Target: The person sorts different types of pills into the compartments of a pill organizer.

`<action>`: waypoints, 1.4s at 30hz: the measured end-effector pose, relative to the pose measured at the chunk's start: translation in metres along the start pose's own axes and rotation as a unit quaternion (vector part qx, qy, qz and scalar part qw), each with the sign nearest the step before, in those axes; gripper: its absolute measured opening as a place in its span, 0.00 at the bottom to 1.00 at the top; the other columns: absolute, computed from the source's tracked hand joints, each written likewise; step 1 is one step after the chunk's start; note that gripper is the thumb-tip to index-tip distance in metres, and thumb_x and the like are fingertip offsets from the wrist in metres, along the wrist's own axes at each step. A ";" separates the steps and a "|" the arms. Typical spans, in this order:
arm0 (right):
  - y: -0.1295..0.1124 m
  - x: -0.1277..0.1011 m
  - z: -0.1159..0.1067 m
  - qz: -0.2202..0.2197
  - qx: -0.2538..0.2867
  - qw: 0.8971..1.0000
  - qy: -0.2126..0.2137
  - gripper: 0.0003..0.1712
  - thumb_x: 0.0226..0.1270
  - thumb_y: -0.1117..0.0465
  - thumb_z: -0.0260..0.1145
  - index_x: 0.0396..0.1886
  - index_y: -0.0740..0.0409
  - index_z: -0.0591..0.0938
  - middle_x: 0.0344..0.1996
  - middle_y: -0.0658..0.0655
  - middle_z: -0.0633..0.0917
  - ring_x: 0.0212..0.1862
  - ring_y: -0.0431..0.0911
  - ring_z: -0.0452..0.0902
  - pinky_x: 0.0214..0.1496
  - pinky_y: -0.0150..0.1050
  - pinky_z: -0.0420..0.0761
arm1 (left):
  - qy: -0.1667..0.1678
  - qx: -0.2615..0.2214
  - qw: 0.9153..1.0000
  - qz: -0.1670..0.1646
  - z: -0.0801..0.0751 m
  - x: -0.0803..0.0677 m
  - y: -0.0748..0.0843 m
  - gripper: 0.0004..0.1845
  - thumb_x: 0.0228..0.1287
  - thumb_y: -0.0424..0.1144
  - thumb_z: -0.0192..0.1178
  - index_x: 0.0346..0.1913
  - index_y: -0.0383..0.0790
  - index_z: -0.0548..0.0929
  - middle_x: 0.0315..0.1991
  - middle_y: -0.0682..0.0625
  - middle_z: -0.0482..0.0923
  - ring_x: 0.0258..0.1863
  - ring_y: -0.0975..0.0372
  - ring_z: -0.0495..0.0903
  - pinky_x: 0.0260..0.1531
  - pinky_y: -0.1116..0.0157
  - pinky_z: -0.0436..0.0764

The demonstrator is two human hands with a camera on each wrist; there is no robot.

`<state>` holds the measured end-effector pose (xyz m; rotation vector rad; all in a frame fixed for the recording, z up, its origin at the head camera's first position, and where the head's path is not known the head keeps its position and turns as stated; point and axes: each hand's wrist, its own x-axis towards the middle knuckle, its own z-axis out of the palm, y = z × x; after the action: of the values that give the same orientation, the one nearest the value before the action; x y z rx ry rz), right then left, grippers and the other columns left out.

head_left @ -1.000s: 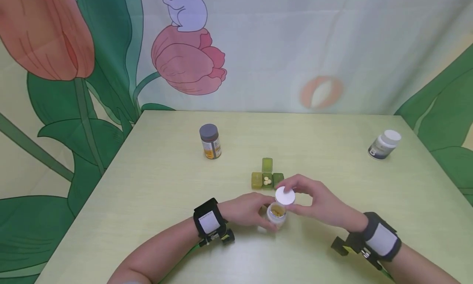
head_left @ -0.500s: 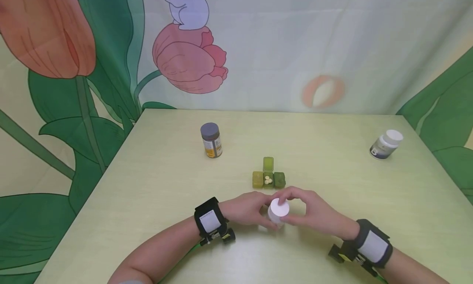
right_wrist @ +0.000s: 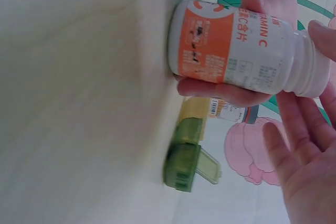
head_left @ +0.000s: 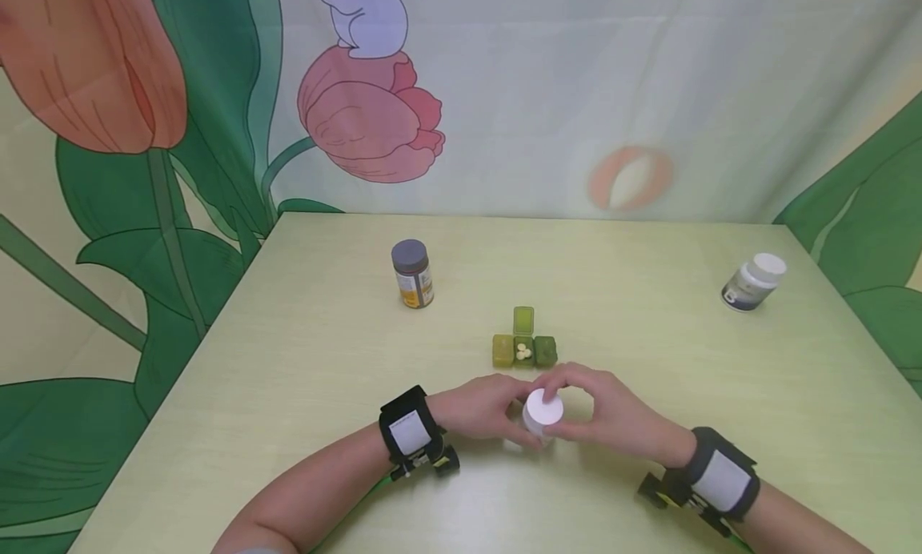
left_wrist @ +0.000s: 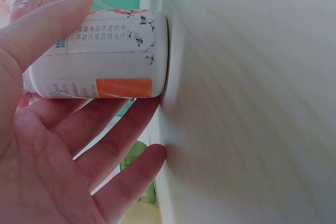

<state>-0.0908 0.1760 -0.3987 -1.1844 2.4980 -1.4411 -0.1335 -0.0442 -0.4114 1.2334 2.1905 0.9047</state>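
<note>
A white vitamin C bottle [right_wrist: 231,45] with an orange label stands upright on the table. Its white cap [head_left: 545,407] sits on the bottle's mouth. My left hand [head_left: 486,410] holds the bottle's body between thumb and fingers; in the left wrist view the thumb lies along the label [left_wrist: 105,40]. With thumb and fingertips my right hand [head_left: 612,418] grips the cap from above and the right side. Just beyond the hands lies a green pill box [head_left: 523,351], its middle lid raised and several pale tablets [head_left: 523,351] in that compartment.
A grey-capped bottle [head_left: 414,274] with a white and orange label stands at the back left of the table [head_left: 302,314]. At the back right is a white bottle [head_left: 753,282]. A printed curtain [head_left: 533,98] hangs behind the table.
My right hand has brought the cap down and left onto the open bottle, covering the yellowish contents seen before. My left hand has kept its hold on the bottle.
</note>
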 end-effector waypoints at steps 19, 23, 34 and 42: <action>0.000 0.004 0.008 -0.065 -0.098 0.993 0.027 0.37 0.49 0.50 0.80 0.58 0.55 0.75 0.53 0.49 0.79 0.56 0.44 0.74 0.58 0.41 0.73 | 0.003 0.009 1.000 0.004 0.001 0.000 0.000 0.21 0.56 0.42 0.72 0.52 0.42 0.81 0.43 0.60 0.80 0.38 0.71 0.72 0.41 0.74 0.71; -0.006 -0.003 0.003 -0.032 -0.035 0.999 0.003 0.34 0.57 0.61 0.75 0.63 0.54 0.73 0.56 0.51 0.78 0.59 0.46 0.72 0.61 0.41 0.70 | 0.005 -0.003 1.000 -0.005 0.000 -0.001 0.000 0.24 0.56 0.45 0.72 0.54 0.43 0.80 0.42 0.62 0.80 0.37 0.70 0.73 0.40 0.74 0.71; -0.002 -0.003 -0.001 -0.044 -0.060 0.997 0.015 0.31 0.51 0.63 0.78 0.56 0.52 0.77 0.46 0.46 0.80 0.49 0.42 0.75 0.52 0.42 0.76 | 0.012 -0.003 1.000 0.006 0.001 0.000 -0.001 0.27 0.54 0.45 0.74 0.56 0.45 0.79 0.45 0.60 0.81 0.41 0.73 0.74 0.43 0.73 0.72; 0.003 0.008 0.009 -0.067 -0.171 0.982 0.053 0.35 0.39 0.57 0.83 0.51 0.55 0.78 0.39 0.45 0.77 0.42 0.41 0.74 0.42 0.42 0.79 | 0.005 0.002 1.000 0.011 0.001 0.001 -0.003 0.19 0.58 0.46 0.71 0.50 0.47 0.81 0.38 0.64 0.76 0.35 0.68 0.71 0.36 0.74 0.69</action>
<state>-0.0945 0.1651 -0.4033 -1.3843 2.8775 -1.1569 -0.1353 -0.0442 -0.4148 1.2599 2.1915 0.9171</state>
